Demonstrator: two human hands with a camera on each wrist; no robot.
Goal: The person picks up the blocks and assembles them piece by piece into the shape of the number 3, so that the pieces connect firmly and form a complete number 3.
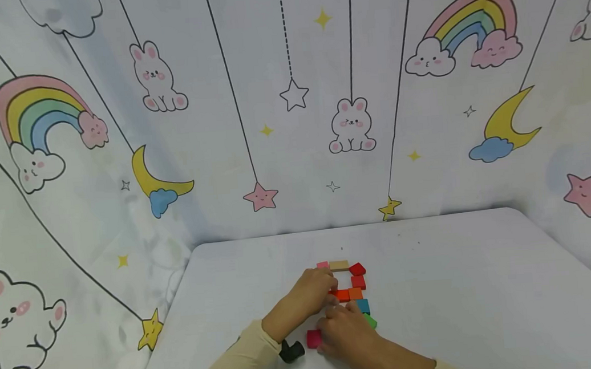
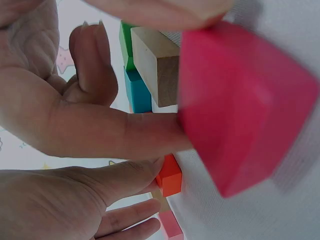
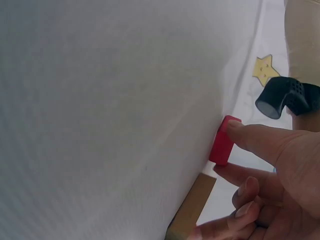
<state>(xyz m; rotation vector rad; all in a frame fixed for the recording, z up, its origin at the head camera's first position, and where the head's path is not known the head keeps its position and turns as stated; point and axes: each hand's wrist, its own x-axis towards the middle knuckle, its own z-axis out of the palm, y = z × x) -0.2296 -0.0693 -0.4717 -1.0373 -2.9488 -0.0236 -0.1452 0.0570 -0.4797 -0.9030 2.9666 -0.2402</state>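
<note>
In the head view, blocks stand in a curving line on the white table. My right hand [image 1: 349, 335] pinches a crimson block [image 1: 314, 338] between thumb and index finger; in the left wrist view this block [image 2: 240, 110] is close and large. Another fingertip of this hand touches a plain wooden block [image 3: 195, 205], as the right wrist view shows. My left hand [image 1: 308, 292] is farther up the line. Its thumb and index finger pinch the left end of a red-orange block [image 1: 341, 295]; its other fingers reach towards a pink block [image 1: 323, 265].
An orange block [image 1: 355, 293], a red block [image 1: 358, 283], a red pentagonal block [image 1: 357, 269] and a light wooden block [image 1: 339, 265] form the upper curve. Blue [image 1: 363, 306] and green [image 1: 370, 321] blocks follow below. A black wrist camera [image 1: 292, 351] sits at my left wrist.
</note>
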